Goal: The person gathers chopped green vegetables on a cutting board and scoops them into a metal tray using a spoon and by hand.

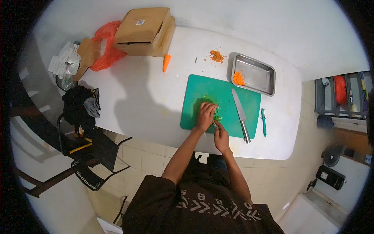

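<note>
My left hand rests over the green cutting board, its fingers bent together and pressed down; what lies beneath them is hidden. Small chopped green pieces lie beside its fingertips. Close by on the right, my right hand is closed around a thin, pale object, too small and covered to name. A large kitchen knife lies on the board's right part, its steel handle toward me. Neither hand touches that knife.
A metal tray holding chopped carrot overlaps the board's upper right corner. Orange scraps and a carrot piece lie farther back, near a cardboard box. A green-handled peeler lies right of the board. A chair stands left.
</note>
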`<state>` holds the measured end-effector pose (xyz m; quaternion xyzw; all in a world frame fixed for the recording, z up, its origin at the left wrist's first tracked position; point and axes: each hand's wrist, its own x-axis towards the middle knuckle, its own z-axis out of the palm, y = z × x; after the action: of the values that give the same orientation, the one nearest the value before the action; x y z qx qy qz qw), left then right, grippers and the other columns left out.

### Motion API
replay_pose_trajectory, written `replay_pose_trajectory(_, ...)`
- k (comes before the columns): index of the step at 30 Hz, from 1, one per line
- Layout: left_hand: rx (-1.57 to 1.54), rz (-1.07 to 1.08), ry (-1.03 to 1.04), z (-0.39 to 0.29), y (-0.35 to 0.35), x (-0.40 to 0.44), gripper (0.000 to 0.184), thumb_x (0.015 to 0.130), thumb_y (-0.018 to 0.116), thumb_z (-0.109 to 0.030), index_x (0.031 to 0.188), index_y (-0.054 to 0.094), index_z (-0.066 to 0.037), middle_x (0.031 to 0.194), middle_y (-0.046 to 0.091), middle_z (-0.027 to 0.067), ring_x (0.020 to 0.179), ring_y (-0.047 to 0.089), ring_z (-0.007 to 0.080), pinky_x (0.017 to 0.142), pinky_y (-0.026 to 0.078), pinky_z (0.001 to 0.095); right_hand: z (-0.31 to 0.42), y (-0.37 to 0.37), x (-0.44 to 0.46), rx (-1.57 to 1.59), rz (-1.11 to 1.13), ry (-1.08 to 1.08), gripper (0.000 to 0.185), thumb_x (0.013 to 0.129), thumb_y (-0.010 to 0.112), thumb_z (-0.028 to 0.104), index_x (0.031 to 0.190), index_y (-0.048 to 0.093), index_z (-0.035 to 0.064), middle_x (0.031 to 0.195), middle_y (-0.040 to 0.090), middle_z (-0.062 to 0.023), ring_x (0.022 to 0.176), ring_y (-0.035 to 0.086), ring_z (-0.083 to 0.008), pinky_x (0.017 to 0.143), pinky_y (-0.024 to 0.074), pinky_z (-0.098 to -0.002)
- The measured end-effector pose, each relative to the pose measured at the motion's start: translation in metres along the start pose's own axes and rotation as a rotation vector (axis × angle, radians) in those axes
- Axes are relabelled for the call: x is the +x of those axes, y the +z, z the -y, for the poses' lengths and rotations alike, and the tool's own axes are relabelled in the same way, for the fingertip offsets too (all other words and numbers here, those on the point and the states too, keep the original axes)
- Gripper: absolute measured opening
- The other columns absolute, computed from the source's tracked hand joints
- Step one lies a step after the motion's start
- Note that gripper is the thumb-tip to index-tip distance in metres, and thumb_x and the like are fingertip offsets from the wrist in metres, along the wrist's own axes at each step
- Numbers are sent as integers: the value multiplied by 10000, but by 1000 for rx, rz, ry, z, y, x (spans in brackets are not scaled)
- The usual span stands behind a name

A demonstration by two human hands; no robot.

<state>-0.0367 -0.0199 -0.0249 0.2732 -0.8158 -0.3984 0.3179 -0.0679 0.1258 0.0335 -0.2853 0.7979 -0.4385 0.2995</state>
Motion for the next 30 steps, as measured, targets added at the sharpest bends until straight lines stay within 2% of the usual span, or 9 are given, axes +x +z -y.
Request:
replay_pose_trajectory(3, -2, -31, 52, 4, -9, 3, 170, 986, 613, -118, 1094, 724, -48, 1113, 709, 119, 1061, 611, 348, 941, 492, 467, 6, -6, 2, -9, 76, 63, 386, 1051, 465, 171, 1376, 571, -8, 853, 671, -245, 728, 650, -339, 719, 508, -429)
replay_pose_trajectory(4, -1, -38, 52, 4, -12, 4, 170, 986, 613, -118, 1094, 724, -48, 1113, 709, 119, 1061, 611, 348, 941, 492, 467, 10, -8, 3, -13, 79, 57, 386, 1051, 465, 171, 1376, 571, -8, 853, 671, -245, 728, 650, -339, 719, 508, -429)
replay_pose_trajectory(6, -37, -55, 31, 4, -18, 5, 134, 975, 618, -92, 1044, 712, -24, 1042, 697, 134, 1009, 613, 343, 897, 492, 450, 16, -10, 5, -29, 102, 90, 385, 1049, 461, 158, 1376, 571, -13, 792, 635, -203, 680, 593, -277, 690, 487, -403)
replay_pose_trajectory(9, -41, 8, -13, 5, -25, 3, 164, 979, 607, -86, 1084, 719, -29, 1075, 710, 141, 1043, 631, 350, 937, 498, 468, 20, -16, 4, -6, 95, 17, 378, 1047, 461, 147, 1373, 577, -4, 779, 625, -187, 684, 589, -255, 682, 482, -393)
replay_pose_trajectory(12, -64, 10, -30, 7, -29, 0, 180, 994, 577, -96, 1078, 722, -29, 1088, 710, 152, 1073, 633, 349, 971, 488, 474, 13, -23, 7, 13, 150, 53, 373, 1041, 467, 130, 1375, 581, 11, 779, 627, -182, 673, 578, -247, 660, 470, -387)
replay_pose_trajectory(19, 69, -63, -65, -4, -19, -11, 220, 1018, 553, -140, 1130, 713, -41, 1171, 708, 128, 1194, 605, 354, 1029, 481, 464, -17, -54, 16, 48, 178, -39, 356, 1032, 486, 116, 1352, 603, 15, 752, 606, -160, 646, 545, -222, 639, 454, -377)
replay_pose_trajectory(21, 77, -113, -126, -10, -17, -11, 254, 1036, 515, -165, 1165, 701, -51, 1192, 700, 161, 1231, 590, 383, 1066, 452, 496, -21, -62, 20, 47, 193, -53, 348, 1028, 490, 117, 1335, 616, 13, 693, 566, -141, 613, 526, -208, 605, 435, -376)
replay_pose_trajectory(24, 59, -119, -174, -19, -13, -14, 272, 1051, 495, -179, 1179, 702, -59, 1228, 690, 160, 1281, 565, 376, 1109, 422, 504, -29, -73, 25, 77, 219, -69, 345, 1026, 500, 129, 1331, 620, 21, 649, 538, -127, 580, 512, -197, 571, 412, -375)
replay_pose_trajectory(30, 101, -161, -152, -25, 1, -18, 307, 1072, 477, -226, 1263, 660, -70, 1300, 663, 151, 1330, 533, 381, 1164, 353, 535, -39, -96, 37, 61, 247, -66, 349, 1040, 498, 172, 1336, 625, 39, 645, 547, -109, 572, 511, -179, 556, 402, -375)
